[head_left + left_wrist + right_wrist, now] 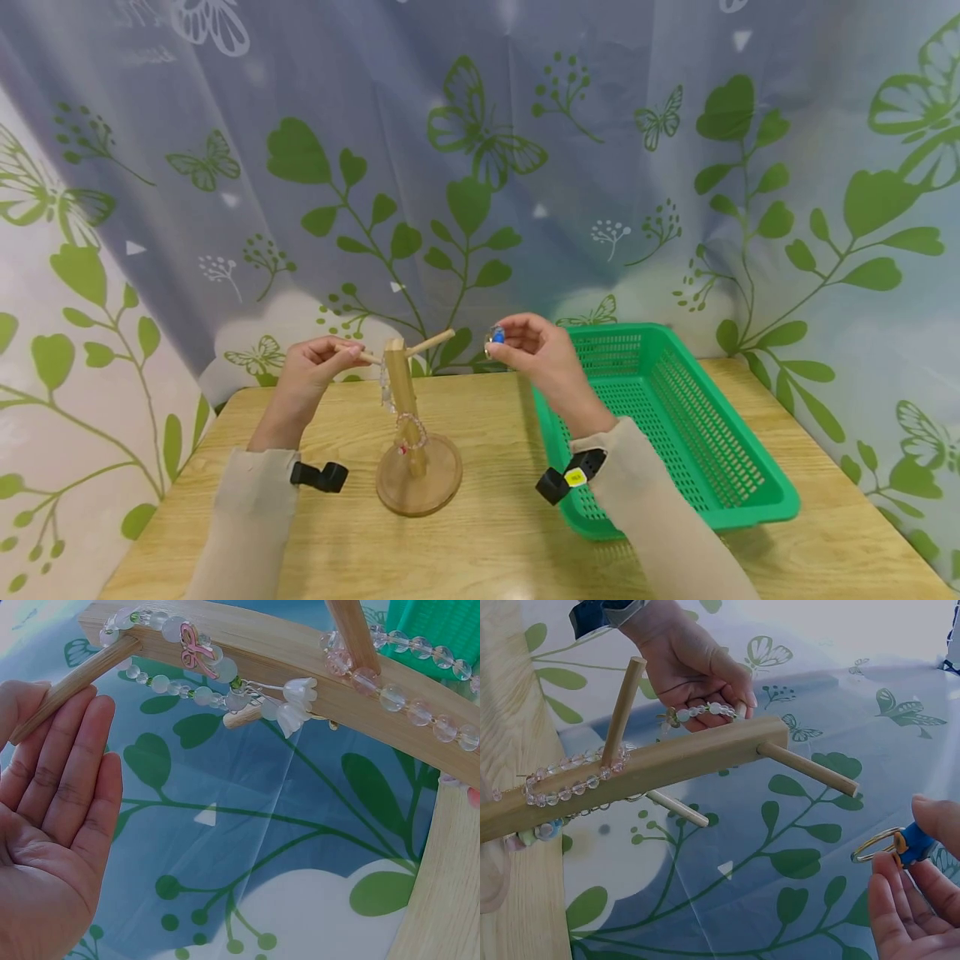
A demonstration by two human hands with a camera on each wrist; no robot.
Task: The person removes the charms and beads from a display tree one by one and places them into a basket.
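Left hand (307, 375): grip pinches the upper-left peg (97, 669) of a wooden stand (400, 375) on the worktop (337, 546); a pale beaded bracelet (172, 630) with white flower charms loops round that peg. Right hand (546, 358): grip holds a blue keyring (917, 844) between thumb and fingers, in the air right of the stand, apart from the nearest peg, ring side toward the stand. A pinkish clear-bead bracelet (392, 697) hangs round a lower peg. Pastel pieces (547, 829) beneath the post are possibly beads; detail blurred. Green basket (750, 517) sits at right.
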